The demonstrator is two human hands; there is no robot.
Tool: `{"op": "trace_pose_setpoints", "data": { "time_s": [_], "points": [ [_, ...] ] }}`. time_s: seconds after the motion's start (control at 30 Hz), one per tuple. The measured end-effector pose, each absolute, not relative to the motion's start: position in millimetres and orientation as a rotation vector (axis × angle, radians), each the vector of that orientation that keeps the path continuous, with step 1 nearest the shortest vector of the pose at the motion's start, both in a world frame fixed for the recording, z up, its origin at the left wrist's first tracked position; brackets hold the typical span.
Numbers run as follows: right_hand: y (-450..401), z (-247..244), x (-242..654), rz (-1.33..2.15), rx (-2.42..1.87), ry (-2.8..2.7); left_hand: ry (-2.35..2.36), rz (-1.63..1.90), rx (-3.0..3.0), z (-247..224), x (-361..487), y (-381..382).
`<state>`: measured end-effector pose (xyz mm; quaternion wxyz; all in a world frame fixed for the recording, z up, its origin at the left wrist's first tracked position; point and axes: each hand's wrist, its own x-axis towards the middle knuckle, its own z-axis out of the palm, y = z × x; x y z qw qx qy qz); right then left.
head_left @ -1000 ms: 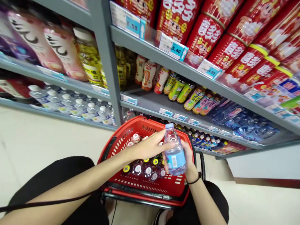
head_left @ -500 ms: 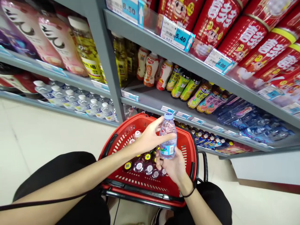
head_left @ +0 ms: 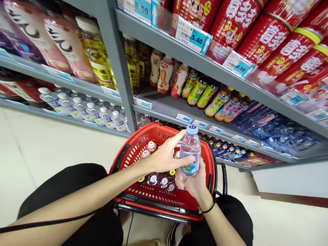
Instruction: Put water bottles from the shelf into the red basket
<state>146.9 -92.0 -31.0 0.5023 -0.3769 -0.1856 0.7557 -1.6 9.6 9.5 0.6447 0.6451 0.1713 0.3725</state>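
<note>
A clear plastic water bottle point(head_left: 190, 152) with a blue cap and a small blue label stands tilted above the basket, held in both hands. My right hand point(head_left: 191, 181) cups its lower part from below. My left hand point(head_left: 166, 156) reaches across from the left, with its fingers and thumb against the bottle's side. Below them, a red plastic shopping basket point(head_left: 153, 131) holds several small drink bottles point(head_left: 153, 179) with white and yellow caps. My hands and forearm hide part of the basket's contents.
Grey store shelves point(head_left: 205, 71) rise ahead, stocked with red tins, juice bottles, and bottled water, with blue price tags along their edges. A pale tiled floor point(head_left: 46, 147) lies to the left. My black-clad legs point(head_left: 77, 181) are below the basket.
The water bottle has turned and tipped between my hands, its label now showing a different side and sitting lower. The view has shifted slightly.
</note>
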Motion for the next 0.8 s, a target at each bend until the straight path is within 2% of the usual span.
{"op": "trace_pose_setpoints", "data": {
  "time_s": [0.57,0.8],
  "points": [
    [-95,-38,147,1.812,-0.915,-0.446,0.435,0.837,1.570,4,-4,10],
    [-94,-32,149,1.869,-0.842,-0.400,0.503,0.808,1.139,4,7,11]
  ]
}}
